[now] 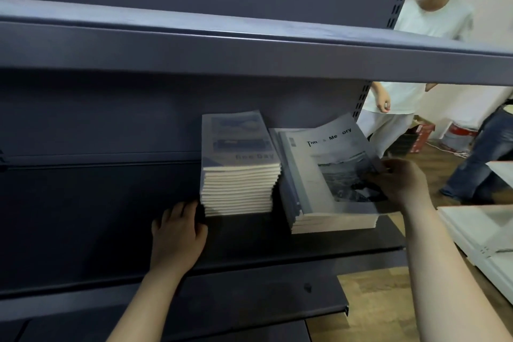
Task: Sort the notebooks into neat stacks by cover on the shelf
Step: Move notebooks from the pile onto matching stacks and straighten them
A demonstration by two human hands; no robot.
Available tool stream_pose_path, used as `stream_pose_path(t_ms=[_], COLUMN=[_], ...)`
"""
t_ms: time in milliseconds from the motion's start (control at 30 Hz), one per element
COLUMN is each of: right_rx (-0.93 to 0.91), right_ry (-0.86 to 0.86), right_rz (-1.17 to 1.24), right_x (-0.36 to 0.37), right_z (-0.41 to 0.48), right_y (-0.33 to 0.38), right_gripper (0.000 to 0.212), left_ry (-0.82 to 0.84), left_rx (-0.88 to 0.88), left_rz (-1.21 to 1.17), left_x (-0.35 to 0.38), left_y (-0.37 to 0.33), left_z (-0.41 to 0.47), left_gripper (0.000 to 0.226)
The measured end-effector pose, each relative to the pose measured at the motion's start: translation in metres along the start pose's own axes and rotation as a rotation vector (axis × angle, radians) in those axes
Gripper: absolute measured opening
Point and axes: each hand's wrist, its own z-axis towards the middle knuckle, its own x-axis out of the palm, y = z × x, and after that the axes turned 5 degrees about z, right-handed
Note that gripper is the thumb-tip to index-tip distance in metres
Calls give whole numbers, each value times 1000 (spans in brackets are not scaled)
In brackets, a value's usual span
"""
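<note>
on the shelf the fine day stack is being flanked on its right by the time & memory stack. its top notebook is being pinched at its right edge by the right hand, fingers curled; the cover is bowing, so it is being judged light and floppy, best supported near the spine. the left hand is being rested, fingers relaxed, beside the first stack.
</note>
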Motion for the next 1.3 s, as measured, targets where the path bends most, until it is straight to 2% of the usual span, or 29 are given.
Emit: stream_pose_path(t_ms=[167, 533, 700, 800, 933, 1067, 1200, 1267, 1300], right_rx=[-71, -104, -59, -18, 1, 67, 103, 135, 157], right_ry=[-101, -86, -71, -68, -33, -2, -5, -40, -54], right_rz=[-84, -146, -156, -122, 20, 309, 583, 739, 793], right_x=[11, 29, 28, 29, 30, 25, 30, 34, 36], right_z=[8, 15, 19, 19, 15, 10, -3, -12, -15], right_y=[10, 12, 7, 6, -6, -30, -46, -50, -51], right_gripper=[22, 19, 42, 46, 40, 29, 19, 19, 22], left_ry=[2, -5, 7, 3, 39, 140, 103, 72, 87], left_rx=[-9, -24, -23, -4, 17, 35, 96, 158, 194], left_rz=[-3, -3, 4, 44, 81, 174, 191, 69, -84], left_x=[-1, 0, -1, -2, -4, -12, -23, -24, -23], left_y=[-1, -1, -3, -15, -41, -57, -74, -84, -91], left_z=[-1, 1, 0, -4, -15, -16, -18, -17, -16], left_gripper=[50, 50, 49, 42, 32, 27, 28, 35, 36])
